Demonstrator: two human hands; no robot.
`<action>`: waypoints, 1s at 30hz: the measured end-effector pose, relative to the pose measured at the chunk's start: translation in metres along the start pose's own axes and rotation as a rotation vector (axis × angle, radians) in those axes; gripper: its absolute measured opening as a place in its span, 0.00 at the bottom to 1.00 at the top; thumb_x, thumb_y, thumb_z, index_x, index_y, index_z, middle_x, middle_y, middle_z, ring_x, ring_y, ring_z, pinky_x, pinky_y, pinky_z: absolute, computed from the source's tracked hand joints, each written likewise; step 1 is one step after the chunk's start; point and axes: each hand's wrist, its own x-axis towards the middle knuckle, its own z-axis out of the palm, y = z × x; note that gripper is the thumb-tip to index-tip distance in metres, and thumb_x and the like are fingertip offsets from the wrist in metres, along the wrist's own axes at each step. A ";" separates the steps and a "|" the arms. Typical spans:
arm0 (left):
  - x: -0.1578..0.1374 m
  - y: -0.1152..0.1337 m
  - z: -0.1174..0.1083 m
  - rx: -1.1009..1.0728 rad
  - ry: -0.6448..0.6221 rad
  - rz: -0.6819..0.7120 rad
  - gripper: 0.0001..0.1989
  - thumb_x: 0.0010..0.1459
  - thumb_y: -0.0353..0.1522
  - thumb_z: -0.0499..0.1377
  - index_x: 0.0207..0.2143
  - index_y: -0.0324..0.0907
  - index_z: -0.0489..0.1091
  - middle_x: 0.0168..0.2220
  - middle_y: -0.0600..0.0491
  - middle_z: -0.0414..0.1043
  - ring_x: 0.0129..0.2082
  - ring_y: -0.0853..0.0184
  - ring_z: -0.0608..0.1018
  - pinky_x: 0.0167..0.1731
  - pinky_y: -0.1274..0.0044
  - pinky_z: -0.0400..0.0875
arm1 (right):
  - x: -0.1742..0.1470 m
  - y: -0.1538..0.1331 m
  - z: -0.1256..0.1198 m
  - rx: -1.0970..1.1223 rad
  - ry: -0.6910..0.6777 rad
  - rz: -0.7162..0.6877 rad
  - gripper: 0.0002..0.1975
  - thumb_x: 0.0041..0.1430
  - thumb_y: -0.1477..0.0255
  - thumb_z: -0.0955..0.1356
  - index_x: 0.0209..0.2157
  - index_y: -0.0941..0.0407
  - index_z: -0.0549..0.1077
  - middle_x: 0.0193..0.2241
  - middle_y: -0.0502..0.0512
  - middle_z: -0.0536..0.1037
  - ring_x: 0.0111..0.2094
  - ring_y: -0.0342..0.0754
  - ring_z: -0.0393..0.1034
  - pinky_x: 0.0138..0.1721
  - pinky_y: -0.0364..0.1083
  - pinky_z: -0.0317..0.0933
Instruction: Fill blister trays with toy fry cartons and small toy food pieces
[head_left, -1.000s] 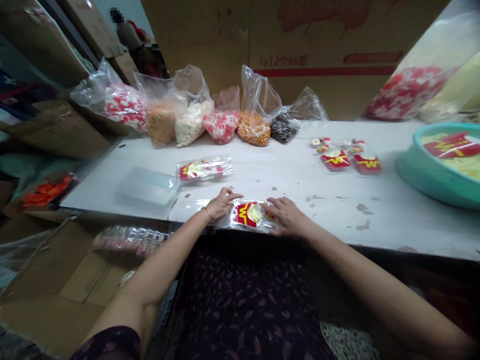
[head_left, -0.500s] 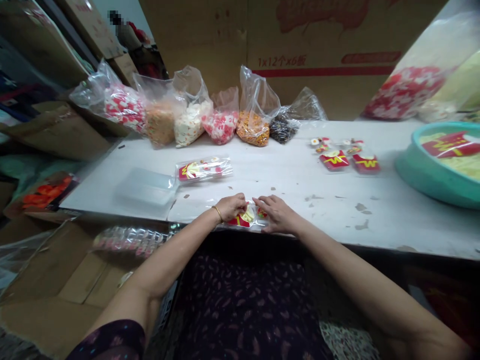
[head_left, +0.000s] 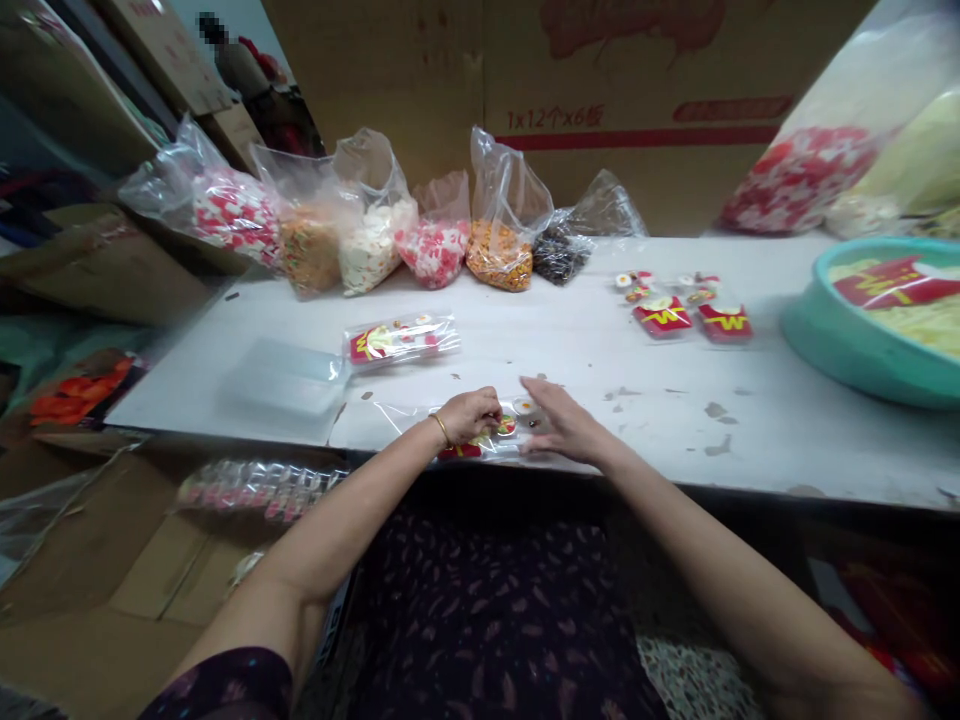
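A clear plastic pack lies at the table's front edge, with a red piece marked in yellow and small food-shaped pieces in it. Over its middle, my left hand has its fingertips pinched together; whatever they hold is hidden. My right hand is at the pack's right end, thumb and fingers spread apart around it and holding nothing. Behind my left hand rests a filled clear pack with a similar red piece. Further right lie two more sets with red fries-style pockets.
Bags of small coloured pieces line the back of the table, against a large cardboard box. A turquoise basin stands at the right. Clear sheets lie at the left, above an open carton with packs inside.
My left hand has shifted right along the pack, from the red piece towards the small pieces. My right hand has spread wider. The view has turned slightly.
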 end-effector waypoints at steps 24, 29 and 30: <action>-0.038 0.007 0.001 0.464 0.018 -0.295 0.48 0.33 0.47 0.64 0.57 0.45 0.51 0.51 0.41 0.58 0.51 0.49 0.61 0.50 0.61 0.52 | -0.037 0.065 -0.033 0.242 0.290 0.520 0.15 0.51 0.66 0.62 0.36 0.58 0.74 0.29 0.55 0.76 0.28 0.46 0.70 0.28 0.45 0.64; -0.028 -0.022 -0.066 0.676 0.159 -0.344 0.45 0.38 0.45 0.60 0.58 0.46 0.50 0.56 0.42 0.53 0.53 0.48 0.58 0.50 0.62 0.51 | -0.019 0.132 -0.093 -0.327 0.429 0.389 0.18 0.52 0.72 0.60 0.43 0.59 0.70 0.44 0.62 0.72 0.46 0.54 0.65 0.45 0.53 0.59; -0.022 -0.031 -0.085 0.713 0.165 -0.360 0.45 0.38 0.45 0.60 0.59 0.46 0.49 0.55 0.42 0.53 0.53 0.49 0.58 0.50 0.62 0.50 | -0.014 0.144 -0.105 -0.414 0.406 0.401 0.19 0.52 0.73 0.59 0.46 0.61 0.69 0.46 0.64 0.70 0.48 0.56 0.63 0.46 0.54 0.58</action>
